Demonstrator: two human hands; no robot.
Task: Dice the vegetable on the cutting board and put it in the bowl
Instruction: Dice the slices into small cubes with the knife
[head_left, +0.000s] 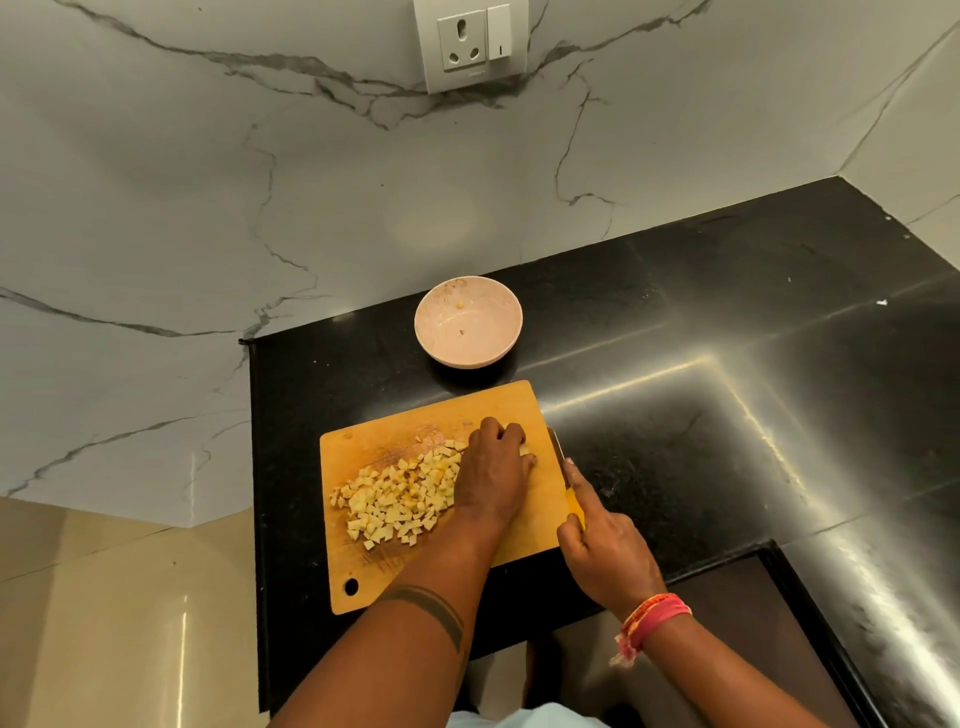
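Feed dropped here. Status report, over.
Left hand holding last vegetable piece on board. Right grip on knife. Diced pile waiting; bowl nearly empty.

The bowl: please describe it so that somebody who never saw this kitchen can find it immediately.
On the black countertop, look just beyond the far edge of the wooden cutting board, toward the marble wall. The bowl stands there alone: round, pale pink, nearly empty, the only dish on the counter.

Left hand (493, 470) curled palm-down; right hand (602, 553) gripping, forefinger extended.
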